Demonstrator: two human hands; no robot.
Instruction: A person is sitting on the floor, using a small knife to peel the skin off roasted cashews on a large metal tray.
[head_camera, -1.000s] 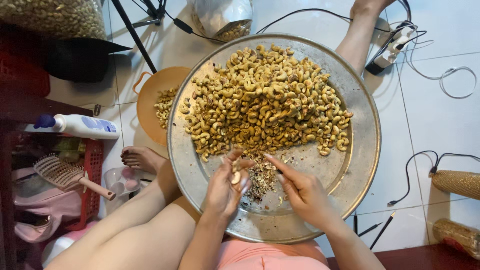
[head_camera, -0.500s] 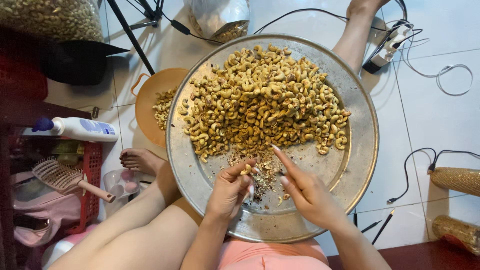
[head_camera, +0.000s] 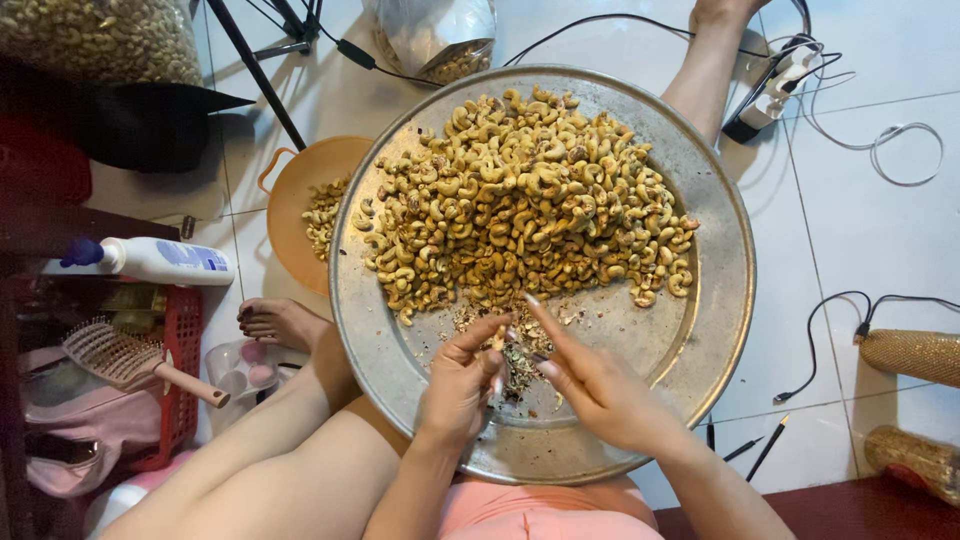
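While tray (head_camera: 720, 300) rested on lap, both hands met over its near part, by husk litter (head_camera: 520, 350). Left hand (head_camera: 458, 385) pinched single cashew (head_camera: 497, 341) between thumb and fingers. Right hand (head_camera: 590, 385) touched same nut, index finger stretched toward heap, other fingers curled; whether it held tool, could not tell. Cashew heap (head_camera: 525, 195) filled tray's far half. Orange bowl (head_camera: 290, 195) with few nuts lay on floor just left of tray. Lotion bottle (head_camera: 150, 260), hairbrush (head_camera: 125, 355) farther left.
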